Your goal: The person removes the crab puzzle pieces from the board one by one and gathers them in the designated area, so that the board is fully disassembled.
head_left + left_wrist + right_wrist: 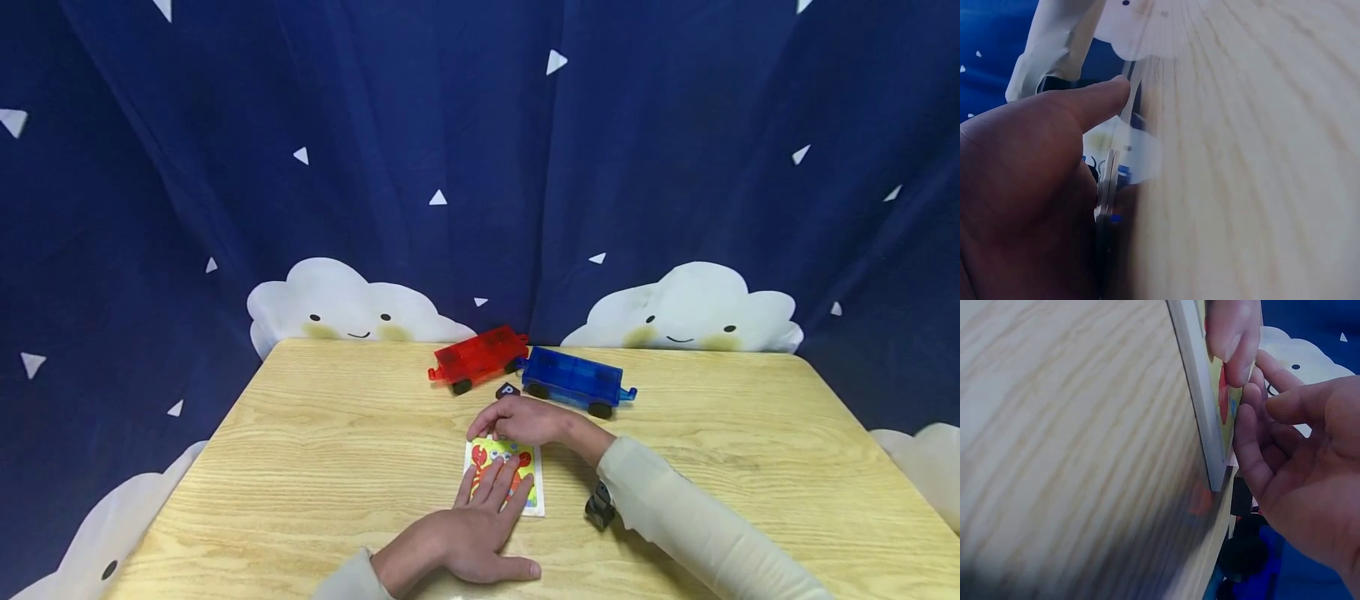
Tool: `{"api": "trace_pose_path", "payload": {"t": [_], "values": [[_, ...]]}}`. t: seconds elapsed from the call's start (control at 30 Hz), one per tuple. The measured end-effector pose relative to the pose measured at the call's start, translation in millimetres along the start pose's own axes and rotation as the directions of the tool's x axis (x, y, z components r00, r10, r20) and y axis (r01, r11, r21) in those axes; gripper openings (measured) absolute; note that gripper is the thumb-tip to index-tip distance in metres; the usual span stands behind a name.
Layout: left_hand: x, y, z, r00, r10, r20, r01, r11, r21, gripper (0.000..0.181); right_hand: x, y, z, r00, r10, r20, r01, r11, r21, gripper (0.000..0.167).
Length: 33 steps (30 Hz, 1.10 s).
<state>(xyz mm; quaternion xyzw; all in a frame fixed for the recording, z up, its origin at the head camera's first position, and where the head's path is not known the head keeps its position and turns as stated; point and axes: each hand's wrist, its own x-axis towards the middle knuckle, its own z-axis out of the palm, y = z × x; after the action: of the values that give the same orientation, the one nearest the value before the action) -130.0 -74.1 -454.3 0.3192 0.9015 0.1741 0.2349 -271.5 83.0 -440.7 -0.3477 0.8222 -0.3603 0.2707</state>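
A flat rectangular board with a red crab on a yellow ground [534, 487] lies on the table. My left hand [476, 533] rests on it with fingers straight and spread and the thumb out to the side. At the board's far edge, my right hand [528, 419] has its fingertips against the top left part. The right wrist view shows that hand [1310, 462] with loosely bent fingers touching the board's edge [1200, 394], beside the left fingertips. In the left wrist view the left hand [1029, 181] lies low beside the board's thin side [1107, 184].
Behind the hands stand a red wheeled wagon [480, 357] and a blue one [573, 379], end to end. A small dark piece marked P [507, 389] lies before them. A small black object [599, 506] sits by the right sleeve. A blue curtain [480, 167] hangs behind the table.
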Motion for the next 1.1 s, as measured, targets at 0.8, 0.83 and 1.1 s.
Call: {"api": "trace_pose_path", "payload": {"t": [0.8,0.83,1.1], "values": [[-1.4,-1.2,3.0,1.000,0.006,-0.011,-0.005,1.000,0.016,0.101,-7.1,-1.4,-0.5,1.000,0.017,-0.001,-0.017,0.998,0.067,0.021],[-1.4,-1.1,3.2,1.000,0.006,-0.016,-0.006,1.000,0.020,0.101,-6.9,-1.6,-0.1,1.000,0.017,-0.012,-0.016,0.998,0.057,0.019],[-1.8,0.1,3.9,0.999,0.010,-0.036,-0.009,0.999,0.040,0.102,-4.6,-4.6,7.0,0.992,-0.063,-0.105,0.058,0.997,-0.054,0.016]]}}
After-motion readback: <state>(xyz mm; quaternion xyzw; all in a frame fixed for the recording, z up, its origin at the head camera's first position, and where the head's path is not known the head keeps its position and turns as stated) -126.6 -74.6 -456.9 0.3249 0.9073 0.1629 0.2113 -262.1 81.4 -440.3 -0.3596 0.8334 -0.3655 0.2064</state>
